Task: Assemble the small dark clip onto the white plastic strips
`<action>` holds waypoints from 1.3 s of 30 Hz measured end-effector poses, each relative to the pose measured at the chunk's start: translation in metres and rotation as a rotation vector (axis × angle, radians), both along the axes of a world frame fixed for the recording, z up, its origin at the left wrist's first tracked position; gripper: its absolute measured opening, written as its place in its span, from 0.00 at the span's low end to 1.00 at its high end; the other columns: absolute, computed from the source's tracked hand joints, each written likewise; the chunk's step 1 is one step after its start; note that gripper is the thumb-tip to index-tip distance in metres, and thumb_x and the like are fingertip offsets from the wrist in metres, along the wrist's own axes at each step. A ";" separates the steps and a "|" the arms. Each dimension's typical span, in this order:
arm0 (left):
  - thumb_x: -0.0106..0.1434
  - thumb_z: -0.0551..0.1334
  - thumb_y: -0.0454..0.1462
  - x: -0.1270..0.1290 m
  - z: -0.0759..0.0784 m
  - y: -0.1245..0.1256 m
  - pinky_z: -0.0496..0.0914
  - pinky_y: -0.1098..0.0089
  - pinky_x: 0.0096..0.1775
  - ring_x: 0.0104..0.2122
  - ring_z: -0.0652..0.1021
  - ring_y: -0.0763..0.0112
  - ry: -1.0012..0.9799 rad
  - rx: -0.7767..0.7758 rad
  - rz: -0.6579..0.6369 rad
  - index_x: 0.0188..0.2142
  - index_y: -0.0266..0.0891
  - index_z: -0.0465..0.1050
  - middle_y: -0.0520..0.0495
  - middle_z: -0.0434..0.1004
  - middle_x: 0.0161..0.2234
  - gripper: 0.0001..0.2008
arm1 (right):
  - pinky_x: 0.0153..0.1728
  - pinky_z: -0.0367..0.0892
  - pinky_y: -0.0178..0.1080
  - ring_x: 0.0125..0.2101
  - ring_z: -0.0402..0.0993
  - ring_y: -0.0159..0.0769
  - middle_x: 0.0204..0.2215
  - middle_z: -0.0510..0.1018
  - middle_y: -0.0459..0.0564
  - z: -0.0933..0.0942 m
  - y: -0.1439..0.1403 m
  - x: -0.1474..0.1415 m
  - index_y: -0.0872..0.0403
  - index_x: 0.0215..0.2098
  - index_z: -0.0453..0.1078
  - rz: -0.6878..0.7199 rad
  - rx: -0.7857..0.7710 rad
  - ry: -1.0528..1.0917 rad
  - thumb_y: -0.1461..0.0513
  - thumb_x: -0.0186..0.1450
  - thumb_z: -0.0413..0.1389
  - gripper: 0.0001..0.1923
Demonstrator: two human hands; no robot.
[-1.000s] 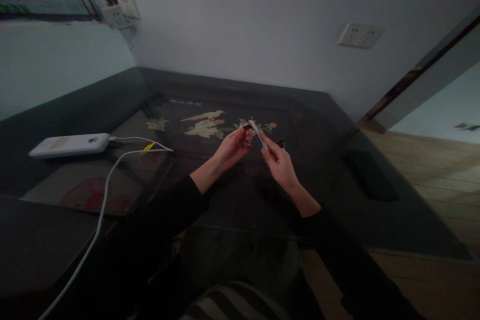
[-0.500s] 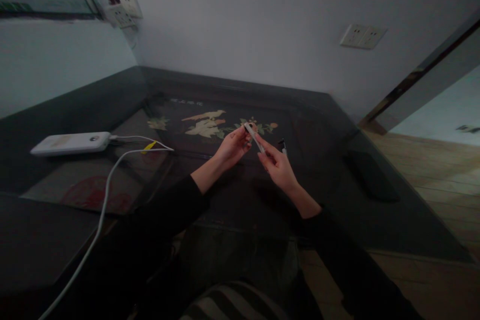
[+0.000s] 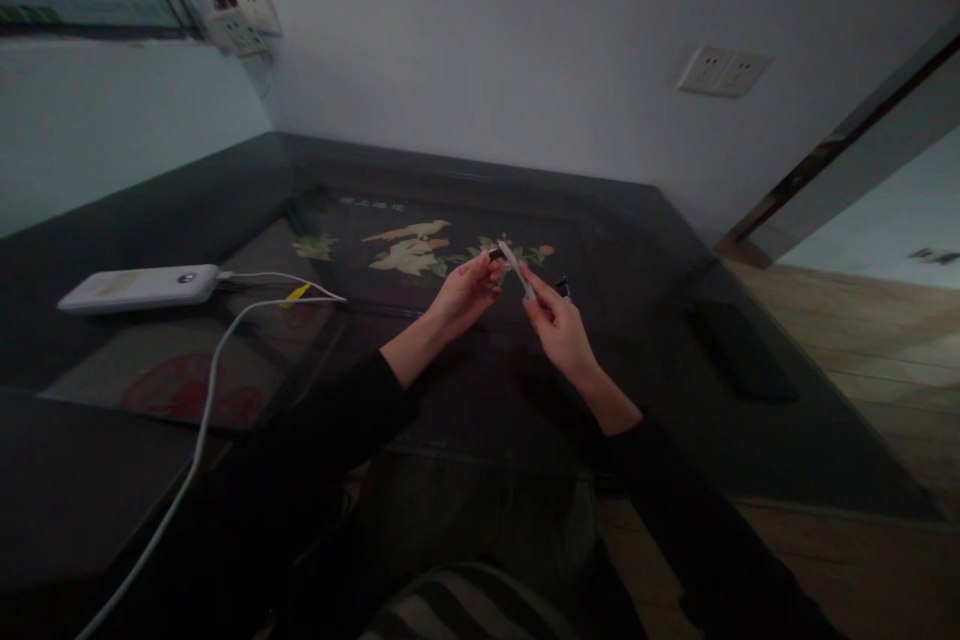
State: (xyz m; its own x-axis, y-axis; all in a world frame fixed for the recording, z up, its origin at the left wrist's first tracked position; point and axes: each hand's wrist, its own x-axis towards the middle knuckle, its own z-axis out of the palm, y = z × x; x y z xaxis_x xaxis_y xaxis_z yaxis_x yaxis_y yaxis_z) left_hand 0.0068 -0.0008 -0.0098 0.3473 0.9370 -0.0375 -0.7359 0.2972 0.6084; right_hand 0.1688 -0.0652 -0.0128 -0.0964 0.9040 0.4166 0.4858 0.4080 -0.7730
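Over the dark table, my left hand (image 3: 466, 288) is closed in a pinch on a small black piece (image 3: 495, 253). My right hand (image 3: 559, 328) grips a slim, pale, stick-like object (image 3: 516, 268) by its lower end. The upper end of that object comes up beside the black piece; whether the two touch I cannot tell. Just beyond my right hand's fingers, a small black-and-pale item (image 3: 564, 288) is partly hidden by the hand.
A white power bank (image 3: 139, 288) lies at the left, with a white cable (image 3: 214, 390) running towards me. On the right lies a flat black object (image 3: 742, 352). The dark table (image 3: 480, 390) bears a bird-and-flower picture (image 3: 409, 250) and meets a wall with sockets (image 3: 724, 70).
My right hand has shifted slightly right, and the pale object's upper end has moved away from the black piece and tilted. My left hand has hardly moved.
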 end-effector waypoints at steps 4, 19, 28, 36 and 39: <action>0.62 0.68 0.35 0.000 0.000 0.000 0.67 0.76 0.29 0.25 0.74 0.81 -0.004 -0.005 -0.009 0.32 0.33 0.76 0.51 0.76 0.28 0.05 | 0.45 0.74 0.47 0.43 0.78 0.41 0.61 0.72 0.51 0.000 0.000 0.000 0.47 0.66 0.62 -0.006 0.034 -0.008 0.63 0.69 0.50 0.27; 0.57 0.72 0.37 0.000 -0.003 0.004 0.67 0.78 0.29 0.25 0.73 0.81 -0.009 0.060 -0.031 0.38 0.35 0.80 0.53 0.74 0.25 0.10 | 0.32 0.76 0.39 0.36 0.78 0.38 0.50 0.80 0.52 0.001 -0.006 -0.007 0.47 0.67 0.61 0.095 -0.039 0.052 0.61 0.70 0.51 0.27; 0.61 0.68 0.37 -0.001 -0.004 0.003 0.68 0.76 0.30 0.25 0.74 0.81 0.035 0.007 -0.014 0.31 0.34 0.76 0.52 0.75 0.26 0.07 | 0.55 0.70 0.50 0.58 0.70 0.45 0.61 0.72 0.50 0.000 0.000 -0.003 0.49 0.65 0.63 0.070 0.017 0.037 0.63 0.70 0.50 0.25; 0.59 0.70 0.37 -0.002 -0.006 0.004 0.68 0.76 0.31 0.26 0.73 0.81 0.030 0.064 -0.027 0.32 0.34 0.76 0.53 0.74 0.27 0.08 | 0.55 0.71 0.51 0.55 0.73 0.45 0.61 0.71 0.51 -0.003 0.003 0.002 0.50 0.65 0.63 -0.005 0.040 -0.015 0.65 0.69 0.50 0.26; 0.59 0.70 0.37 -0.002 -0.006 0.004 0.68 0.76 0.31 0.26 0.73 0.81 0.028 0.076 -0.030 0.32 0.33 0.76 0.53 0.74 0.28 0.08 | 0.57 0.69 0.50 0.57 0.71 0.45 0.62 0.70 0.50 -0.002 0.003 0.001 0.50 0.65 0.63 0.011 0.068 -0.014 0.65 0.69 0.50 0.26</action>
State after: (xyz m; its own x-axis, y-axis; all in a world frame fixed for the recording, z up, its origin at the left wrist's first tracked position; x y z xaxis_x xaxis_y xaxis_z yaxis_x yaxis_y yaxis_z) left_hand 0.0045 0.0032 -0.0158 0.3754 0.9266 0.0233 -0.7096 0.2712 0.6503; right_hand 0.1699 -0.0627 -0.0151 -0.1123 0.8725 0.4756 0.4914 0.4647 -0.7366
